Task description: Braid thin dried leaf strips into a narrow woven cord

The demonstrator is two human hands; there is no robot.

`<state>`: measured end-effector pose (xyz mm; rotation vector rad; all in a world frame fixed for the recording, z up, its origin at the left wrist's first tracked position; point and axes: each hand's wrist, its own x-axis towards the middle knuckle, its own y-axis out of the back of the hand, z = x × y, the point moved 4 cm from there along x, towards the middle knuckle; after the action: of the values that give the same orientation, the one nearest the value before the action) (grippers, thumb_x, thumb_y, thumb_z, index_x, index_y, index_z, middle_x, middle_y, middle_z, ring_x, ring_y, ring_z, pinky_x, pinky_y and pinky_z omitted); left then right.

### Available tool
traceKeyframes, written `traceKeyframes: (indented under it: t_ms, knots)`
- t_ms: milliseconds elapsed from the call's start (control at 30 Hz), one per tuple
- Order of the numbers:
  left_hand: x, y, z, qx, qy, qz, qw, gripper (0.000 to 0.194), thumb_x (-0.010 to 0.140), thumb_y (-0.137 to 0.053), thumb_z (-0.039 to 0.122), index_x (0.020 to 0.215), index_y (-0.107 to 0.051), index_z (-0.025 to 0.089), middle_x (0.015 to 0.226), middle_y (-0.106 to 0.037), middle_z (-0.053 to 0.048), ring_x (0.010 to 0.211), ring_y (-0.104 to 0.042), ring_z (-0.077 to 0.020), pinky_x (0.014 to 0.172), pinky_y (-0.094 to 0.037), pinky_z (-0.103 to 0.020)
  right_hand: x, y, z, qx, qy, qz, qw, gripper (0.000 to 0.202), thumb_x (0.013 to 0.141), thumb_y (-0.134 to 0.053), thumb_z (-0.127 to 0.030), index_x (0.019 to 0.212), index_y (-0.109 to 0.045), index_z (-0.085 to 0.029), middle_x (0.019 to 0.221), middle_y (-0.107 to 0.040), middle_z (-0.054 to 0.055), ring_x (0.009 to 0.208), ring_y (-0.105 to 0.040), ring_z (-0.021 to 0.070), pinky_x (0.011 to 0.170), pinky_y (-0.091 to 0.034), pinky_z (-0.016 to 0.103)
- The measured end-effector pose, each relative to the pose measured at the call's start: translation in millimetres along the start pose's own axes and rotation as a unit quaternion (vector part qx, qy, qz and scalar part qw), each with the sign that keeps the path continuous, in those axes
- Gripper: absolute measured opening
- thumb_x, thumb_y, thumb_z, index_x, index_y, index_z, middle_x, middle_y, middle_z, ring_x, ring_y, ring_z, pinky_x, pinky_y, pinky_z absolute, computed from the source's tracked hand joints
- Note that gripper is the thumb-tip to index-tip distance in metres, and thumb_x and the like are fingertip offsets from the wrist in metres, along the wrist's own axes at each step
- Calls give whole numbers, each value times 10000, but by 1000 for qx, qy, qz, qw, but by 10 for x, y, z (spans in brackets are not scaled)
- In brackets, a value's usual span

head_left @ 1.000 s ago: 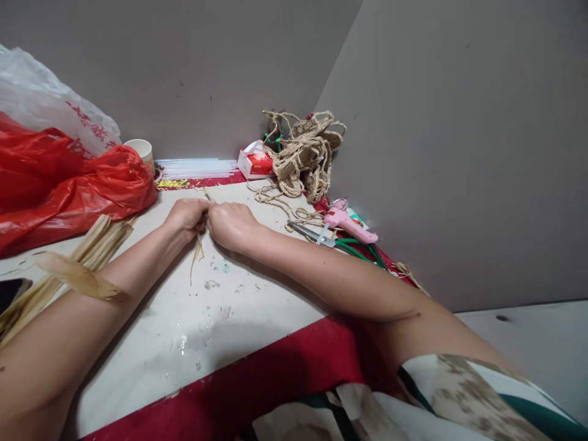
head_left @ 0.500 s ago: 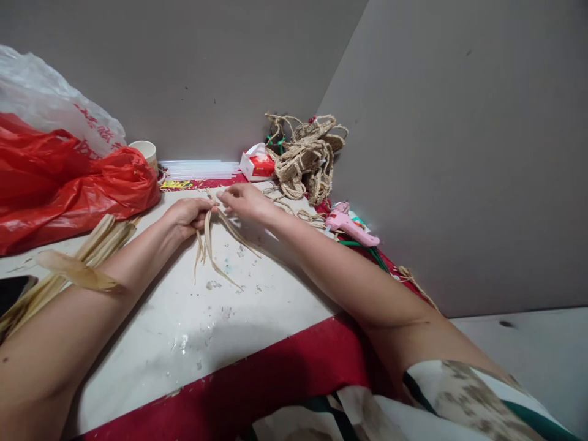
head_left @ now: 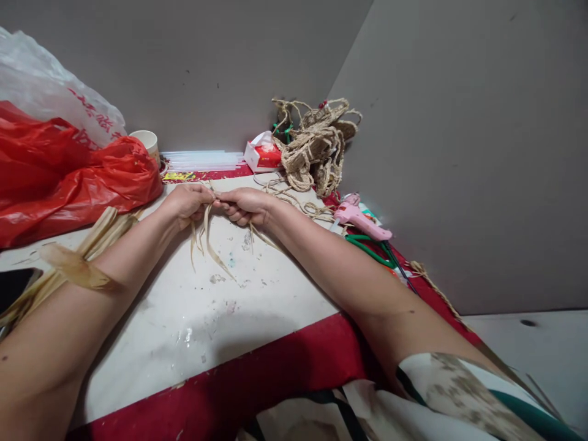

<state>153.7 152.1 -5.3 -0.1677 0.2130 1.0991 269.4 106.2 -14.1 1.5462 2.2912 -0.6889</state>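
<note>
Straw-coloured and dry-looking, the thin strips hang from your pinched fingers over the white work surface, near its far edge; they should weigh next to nothing, bend easily and perhaps split or fray under a hard tug, so the surest hold is probably a light pinch close to where they gather, rather than out at the loose ends; your left hand is closed in a pinch on them, ends dropping below it; your right hand meets it at the tips, its fingers curled in and seemingly gripping too, with a strand trailing out beneath; what lies between the tips is too small to make out; a bundle of wider husks lies off to the left, a pink glue gun to the right.
</note>
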Motion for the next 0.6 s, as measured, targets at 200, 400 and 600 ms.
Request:
traceKeyframes:
  t_ms: [200,400,600]
  knots:
    - [19,48,17,24,-13,-7,1000,119,604,-678,31,626,-600,119,409,-496,22,309,-261,-13,334,-142,-169,62,-7,33,86,6,4,996,340,993,-298,-242,671,-374,-166,426,-213,-111,309,-129,22,291,-116,103]
    - [20,59,61,53,18,-47,997,117,611,-648,13,649,-630,122,400,-398,47,320,-239,-18,351,-125,-169,45,-62,46,105,18,77,991,287,949,-333,-139,677,-426,-150,403,-199,-114,298,-122,22,279,-112,110]
    - [-39,-11,113,184,-33,-41,981,119,690,-605,61,589,-616,122,447,-525,-36,337,-390,-81,367,-245,-199,35,-121,62,101,29,133,985,300,942,-364,-144,648,-424,-150,385,-231,-110,290,-130,15,276,-117,120]
